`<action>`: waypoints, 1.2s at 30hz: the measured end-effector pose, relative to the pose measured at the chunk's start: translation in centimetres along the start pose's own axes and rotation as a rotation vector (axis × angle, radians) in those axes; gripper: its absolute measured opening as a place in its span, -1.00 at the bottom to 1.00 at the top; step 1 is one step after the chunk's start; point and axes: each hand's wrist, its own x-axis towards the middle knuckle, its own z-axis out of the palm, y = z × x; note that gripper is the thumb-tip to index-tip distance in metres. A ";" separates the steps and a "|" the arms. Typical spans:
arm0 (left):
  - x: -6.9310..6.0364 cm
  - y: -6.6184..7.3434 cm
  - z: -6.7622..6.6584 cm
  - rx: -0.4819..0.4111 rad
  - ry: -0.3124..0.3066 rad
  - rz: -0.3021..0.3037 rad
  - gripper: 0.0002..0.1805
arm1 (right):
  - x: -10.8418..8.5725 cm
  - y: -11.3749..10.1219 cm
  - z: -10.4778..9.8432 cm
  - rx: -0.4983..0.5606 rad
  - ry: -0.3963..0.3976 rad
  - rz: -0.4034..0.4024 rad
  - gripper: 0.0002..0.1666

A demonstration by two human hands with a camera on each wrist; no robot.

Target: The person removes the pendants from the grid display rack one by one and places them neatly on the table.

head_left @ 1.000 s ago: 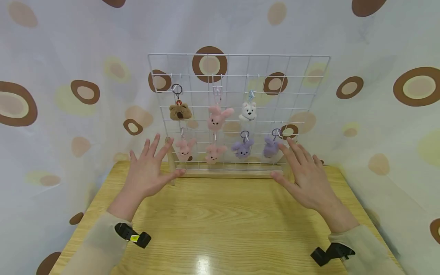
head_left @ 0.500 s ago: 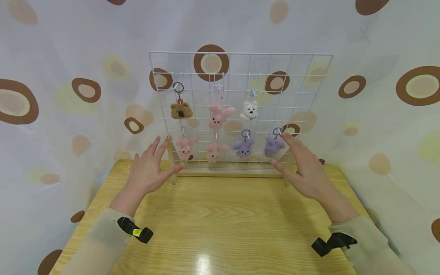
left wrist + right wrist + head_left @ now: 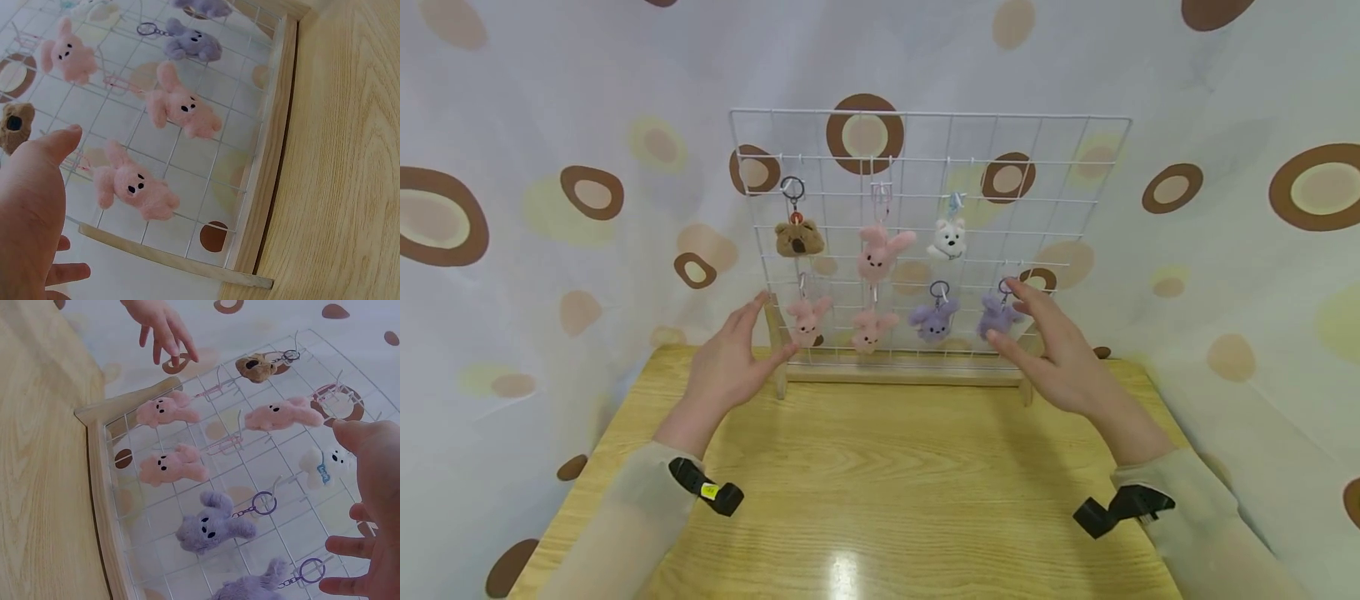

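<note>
A white wire grid rack (image 3: 1060,200) on a wooden base (image 3: 902,375) carries several plush keychains. My right hand (image 3: 1063,367) is by the rightmost purple bunny keychain (image 3: 996,317), its thumb and fingers spread apart and holding nothing. In the right wrist view a gap separates that hand (image 3: 381,481) from the purple bunny. My left hand (image 3: 726,362) is at the rack's left side, near a pink bunny keychain (image 3: 807,321). Its thumb (image 3: 65,140) is extended and nothing is in its grasp.
Upper hooks hold a brown bear keychain (image 3: 799,239), a larger pink bunny (image 3: 880,252) and a white bear (image 3: 950,240). Another pink bunny (image 3: 870,331) and purple bunny (image 3: 934,321) hang below. Around the wooden table (image 3: 880,467) is a patterned cloth (image 3: 535,333).
Both hands have shifted slightly forward, with their fingers drawn closer together. The right fingertips have moved up from the purple bunny's side to near its ring. The keychains stay on their hooks.
</note>
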 end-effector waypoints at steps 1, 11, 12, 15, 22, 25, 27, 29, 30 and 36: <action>0.1 0.0 0.1 -0.011 0.005 -0.009 0.06 | 0.1 0.0 0.0 0.007 0.002 -0.001 -0.11; 1.4 -0.7 1.1 -0.171 0.029 -0.083 0.05 | 1.5 -0.3 -0.5 0.114 -0.008 0.002 -0.13; 1.6 -0.8 1.2 -0.189 0.030 -0.092 0.05 | 1.7 -0.3 -0.6 0.124 -0.010 0.005 -0.14; 1.9 -1.0 1.7 -0.217 0.034 -0.114 0.05 | 2.0 -0.3 -0.6 0.145 -0.016 0.018 -0.15; 2.4 -1.2 2.6 -0.250 0.064 -0.140 -0.04 | 3.0 -0.2 -0.8 0.191 -0.023 0.009 -0.17; 2.6 -1.3 2.9 -0.286 0.078 -0.147 -0.08 | 3.6 -0.1 -1.1 0.203 -0.007 0.003 -0.20; 2.8 -1.3 3.2 -0.314 0.084 -0.158 -0.11 | 4.0 -0.1 -1.2 0.220 0.000 0.005 -0.22; 2.9 -1.2 3.4 -0.341 0.089 -0.172 -0.15 | 4.4 -0.1 -1.3 0.228 0.008 0.004 -0.23; 3.0 -1.2 3.5 -0.350 0.094 -0.182 -0.16 | 4.6 -0.1 -1.4 0.231 0.009 0.009 -0.24; 3.6 -1.1 4.0 -0.379 0.144 -0.209 -0.25 | 5.7 -0.6 -1.8 0.233 0.002 0.076 -0.28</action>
